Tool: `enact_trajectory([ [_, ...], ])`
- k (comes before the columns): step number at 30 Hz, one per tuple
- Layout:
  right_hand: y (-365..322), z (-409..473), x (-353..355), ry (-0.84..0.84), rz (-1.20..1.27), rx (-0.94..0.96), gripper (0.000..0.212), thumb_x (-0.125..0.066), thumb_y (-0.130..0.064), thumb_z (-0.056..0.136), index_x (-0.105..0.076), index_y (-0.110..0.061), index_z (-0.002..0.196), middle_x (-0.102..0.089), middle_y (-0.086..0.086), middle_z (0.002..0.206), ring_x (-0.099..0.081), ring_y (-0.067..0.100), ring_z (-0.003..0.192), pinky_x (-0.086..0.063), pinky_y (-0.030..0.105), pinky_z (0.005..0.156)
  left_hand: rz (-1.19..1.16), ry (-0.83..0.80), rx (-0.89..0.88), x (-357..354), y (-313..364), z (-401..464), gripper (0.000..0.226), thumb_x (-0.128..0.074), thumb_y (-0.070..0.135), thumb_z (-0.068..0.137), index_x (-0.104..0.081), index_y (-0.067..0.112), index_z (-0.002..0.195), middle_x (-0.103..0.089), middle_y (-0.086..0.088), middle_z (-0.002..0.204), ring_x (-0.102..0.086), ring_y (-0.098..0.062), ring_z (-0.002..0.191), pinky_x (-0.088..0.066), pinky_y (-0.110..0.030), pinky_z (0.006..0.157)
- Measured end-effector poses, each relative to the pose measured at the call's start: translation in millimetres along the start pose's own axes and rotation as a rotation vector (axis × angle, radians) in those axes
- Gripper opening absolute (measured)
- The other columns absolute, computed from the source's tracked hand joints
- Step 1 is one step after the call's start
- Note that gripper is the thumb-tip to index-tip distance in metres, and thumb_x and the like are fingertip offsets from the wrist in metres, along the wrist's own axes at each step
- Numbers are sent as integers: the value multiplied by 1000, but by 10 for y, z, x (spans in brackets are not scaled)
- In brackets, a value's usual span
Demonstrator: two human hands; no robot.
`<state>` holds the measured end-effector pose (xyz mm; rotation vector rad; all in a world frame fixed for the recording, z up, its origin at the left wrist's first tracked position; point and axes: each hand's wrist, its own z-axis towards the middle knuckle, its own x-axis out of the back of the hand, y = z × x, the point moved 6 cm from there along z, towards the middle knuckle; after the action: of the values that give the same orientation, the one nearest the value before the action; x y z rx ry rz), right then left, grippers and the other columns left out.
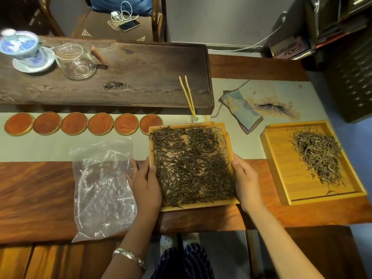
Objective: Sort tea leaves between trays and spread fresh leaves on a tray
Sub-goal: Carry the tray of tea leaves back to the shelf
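Head view: the left hand (145, 183) and right hand (246, 181) each grip a side rim of a wooden tray (219, 204) on the desk (36, 190), thumbs hooked over. Between them, dark tea leaves (191, 166) already lie spread. Right of the right grip, a second tray (281, 158) holds a heap (318, 158), seemingly unsorted.

Pretty dim, warm indoor light, seemingly from overhead. The left hand (146, 185) looks darker, in shade, than the right hand (246, 183). Heavy wide-angle bend at the edges, soft blur around the teacup (21, 46), mild glare on the plastic bag (102, 188).
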<state>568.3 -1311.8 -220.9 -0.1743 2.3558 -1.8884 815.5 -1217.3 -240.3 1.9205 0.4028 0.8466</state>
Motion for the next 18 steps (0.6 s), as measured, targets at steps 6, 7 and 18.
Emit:
enact_trajectory([
  [6, -282, -83, -100, 74, -49, -5, 33, -42, -10, 100, -67, -29, 112, -71, -19, 107, -63, -1, 105, -50, 13, 84, -138, -80, -31, 255, 307, -12, 34, -40, 18, 101, -59, 31, 125, -58, 1, 133, -45, -20, 132, -33, -49, 111],
  [7, -360, -89, -126, 85, -77, 2, 32, -42, -11, 100, -67, -29, 111, -71, -23, 104, -64, -4, 101, -49, 8, 79, -179, -90, -30, 323, 388, -10, 34, -39, 16, 101, -61, 34, 120, -64, 7, 121, -55, -17, 121, -42, -44, 104],
  [18, -1696, 76, -866, -46, -131, 161, 26, -44, -10, 100, -64, -25, 107, -62, -30, 93, -55, -28, 81, -37, -6, 66, -396, 31, -18, 1333, 1404, 115, 33, -45, 6, 97, -63, 11, 124, -68, -6, 114, -63, -17, 103, -49, -26, 84],
])
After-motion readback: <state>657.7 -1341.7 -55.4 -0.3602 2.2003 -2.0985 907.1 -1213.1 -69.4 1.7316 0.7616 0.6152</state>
